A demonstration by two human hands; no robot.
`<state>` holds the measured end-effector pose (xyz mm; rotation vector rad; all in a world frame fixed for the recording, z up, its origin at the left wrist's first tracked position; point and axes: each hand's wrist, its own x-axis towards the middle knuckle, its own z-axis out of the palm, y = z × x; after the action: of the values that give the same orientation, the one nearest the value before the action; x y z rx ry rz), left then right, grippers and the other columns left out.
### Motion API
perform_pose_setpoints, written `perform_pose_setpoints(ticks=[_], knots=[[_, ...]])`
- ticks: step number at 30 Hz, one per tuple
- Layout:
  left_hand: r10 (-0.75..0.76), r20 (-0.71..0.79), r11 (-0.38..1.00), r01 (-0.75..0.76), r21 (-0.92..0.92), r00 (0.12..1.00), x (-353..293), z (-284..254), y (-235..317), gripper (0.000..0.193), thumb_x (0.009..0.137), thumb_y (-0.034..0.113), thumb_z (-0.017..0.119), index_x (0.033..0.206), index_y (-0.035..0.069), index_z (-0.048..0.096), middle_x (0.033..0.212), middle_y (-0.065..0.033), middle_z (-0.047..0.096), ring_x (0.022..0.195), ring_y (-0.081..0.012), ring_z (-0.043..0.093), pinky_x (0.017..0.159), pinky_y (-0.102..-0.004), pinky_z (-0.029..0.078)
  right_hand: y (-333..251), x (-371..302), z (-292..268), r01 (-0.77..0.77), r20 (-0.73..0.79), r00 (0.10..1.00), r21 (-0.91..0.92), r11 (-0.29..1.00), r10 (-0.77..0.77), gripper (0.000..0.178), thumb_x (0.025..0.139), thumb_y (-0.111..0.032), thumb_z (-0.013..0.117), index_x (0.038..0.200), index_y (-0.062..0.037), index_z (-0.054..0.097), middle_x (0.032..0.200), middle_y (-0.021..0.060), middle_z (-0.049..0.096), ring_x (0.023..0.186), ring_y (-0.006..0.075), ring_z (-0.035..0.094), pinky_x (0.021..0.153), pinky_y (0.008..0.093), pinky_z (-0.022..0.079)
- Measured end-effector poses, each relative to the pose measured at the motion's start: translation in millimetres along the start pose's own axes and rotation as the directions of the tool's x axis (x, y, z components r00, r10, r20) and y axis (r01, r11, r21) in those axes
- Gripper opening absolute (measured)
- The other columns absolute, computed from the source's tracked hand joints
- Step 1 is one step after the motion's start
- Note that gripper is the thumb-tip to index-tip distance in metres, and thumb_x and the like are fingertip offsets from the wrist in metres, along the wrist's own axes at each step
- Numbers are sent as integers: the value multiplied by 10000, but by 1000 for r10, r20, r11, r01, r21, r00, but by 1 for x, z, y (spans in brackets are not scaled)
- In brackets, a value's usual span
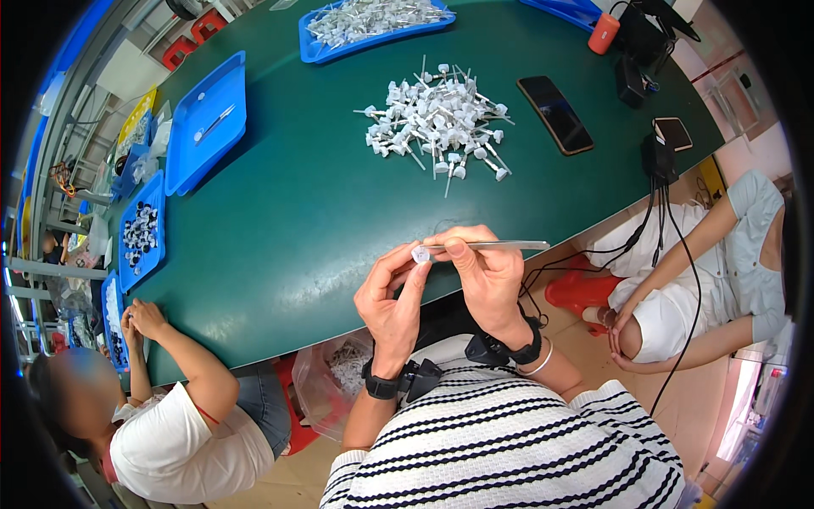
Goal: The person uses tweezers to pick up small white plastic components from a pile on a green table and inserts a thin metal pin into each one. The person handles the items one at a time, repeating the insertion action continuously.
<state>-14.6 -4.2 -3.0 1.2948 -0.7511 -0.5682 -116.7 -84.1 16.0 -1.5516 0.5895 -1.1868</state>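
My left hand (391, 307) pinches a small white plastic piece (420, 254) between thumb and fingertips, just in front of the table's near edge. Shut on slim silver tweezers (527, 245), my right hand (489, 280) keeps them nearly level, with their tip at the white piece. Whether the tip touches or grips it is too small to tell. Beyond my hands, a loose pile of white knob-like pieces with thin stems (441, 119) lies on the green table (288, 212).
A blue tray (318, 51) at the back holds more white pieces. Further blue trays (203, 153) line the left. A phone (555, 114) and an orange cylinder (604, 34) lie right. One co-worker (182, 441) works at left; another person (678, 288) sits right, near hanging cables (661, 212).
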Motion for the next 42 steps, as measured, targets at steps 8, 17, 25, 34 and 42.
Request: perform_pose_setpoints(ticks=[8, 17, 25, 34, 42], knots=[[39, 11, 999, -39, 30, 999, 0, -5, 0, 238, 873, -30, 704, 1111, -27, 686, 1105, -126, 683, 965, -152, 667, 836, -268, 566, -2, 5, -1, 18, 40, 999, -109, 994, -14, 181, 980, -110, 608, 951, 52, 684, 869, 101, 718, 749, 142, 677, 667, 261, 550], [36, 36, 999, -37, 31, 999, -2, -11, -5, 255, 882, -25, 699, 1134, -38, 671, 1085, -119, 695, 961, -162, 677, 849, -274, 561, -19, 21, 1, 59, 170, 985, -290, 955, -9, 166, 912, -123, 681, 837, 25, 686, 767, 98, 679, 580, 234, 609, 531, 328, 462], [-149, 108, 956, 171, -238, 983, 1, -20, -10, 295, 908, -7, 678, 1196, -48, 630, 1146, -125, 678, 1008, -181, 671, 914, -283, 536, -35, 27, -8, 178, 157, 978, -315, 932, -134, 154, 916, -102, 684, 874, 46, 686, 805, 91, 692, 624, 185, 627, 569, 296, 480], [-200, 131, 919, 232, -318, 971, 5, -17, -1, 300, 929, 17, 655, 1220, -45, 612, 1148, -142, 676, 1008, -183, 669, 912, -288, 532, -14, 10, -16, -40, 50, 998, -52, 998, 43, 206, 965, -132, 645, 911, 64, 680, 861, 87, 715, 704, 133, 667, 640, 250, 525], [-311, -46, 950, 312, -2, 949, -44, -72, 59, 211, 885, -6, 632, 1089, -55, 654, 1032, -133, 697, 906, -174, 671, 791, -280, 545, 4, 3, -53, -110, -30, 994, -57, 992, 108, 227, 978, -159, 633, 987, 66, 661, 892, 106, 716, 793, 150, 692, 727, 265, 566]])
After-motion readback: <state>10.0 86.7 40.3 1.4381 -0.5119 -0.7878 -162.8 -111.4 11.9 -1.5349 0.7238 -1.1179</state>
